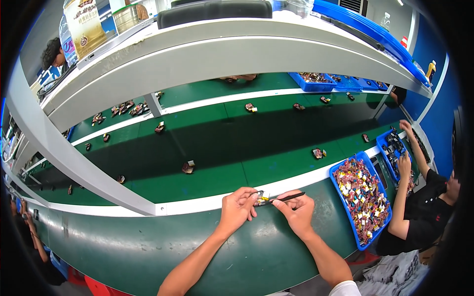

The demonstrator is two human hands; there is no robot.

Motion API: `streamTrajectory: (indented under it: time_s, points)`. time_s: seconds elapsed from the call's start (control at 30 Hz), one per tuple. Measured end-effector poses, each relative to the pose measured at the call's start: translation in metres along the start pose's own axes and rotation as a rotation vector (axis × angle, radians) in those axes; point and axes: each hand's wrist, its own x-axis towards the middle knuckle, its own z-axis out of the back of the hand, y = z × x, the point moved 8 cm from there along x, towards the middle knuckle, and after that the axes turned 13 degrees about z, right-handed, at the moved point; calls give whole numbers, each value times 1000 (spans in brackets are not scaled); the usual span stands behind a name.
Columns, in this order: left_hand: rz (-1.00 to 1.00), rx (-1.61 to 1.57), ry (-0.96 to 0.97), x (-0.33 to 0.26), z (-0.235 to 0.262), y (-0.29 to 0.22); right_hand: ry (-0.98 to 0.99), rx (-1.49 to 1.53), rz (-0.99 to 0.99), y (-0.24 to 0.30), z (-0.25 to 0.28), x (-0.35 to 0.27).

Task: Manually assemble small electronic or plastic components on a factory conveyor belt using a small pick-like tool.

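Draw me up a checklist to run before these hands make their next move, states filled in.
1. Left hand holding the small part: ok.
2. Right hand gripping the slim black tool: ok.
3. Tool's tip touching the small part: cannot tell, too small to see.
4. Blue bin of pieces on the bench, to the right: ok.
5. Co-worker's hand apart from both working hands: ok.

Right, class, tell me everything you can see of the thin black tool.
The tool is slim, nearly straight and black; its material is unclear. Held slantwise near the white rail, it is pinched between thumb and fingers of the right hand. One end sticks out rightward; the other reaches towards the small part in the left hand, though contact is uncertain.
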Motion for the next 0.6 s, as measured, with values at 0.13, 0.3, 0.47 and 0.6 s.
streamTrajectory:
  time_s: [0.13, 0.3, 0.47, 0.6]
  points:
    - [-14, 3, -36, -1, 1, 2, -6, -42, 20, 2, -3, -1]
    - [-16, -8, -44, 0, 1, 4, 20, -157, 98, 1, -3, -1]
    - [-12, 7, -37, -1, -1, 4, 22, -176, 95, 2, -4, -2]
    - [-19, 29, -27, -3, -3, 3, 25, -49, -66, -6, -6, -5]
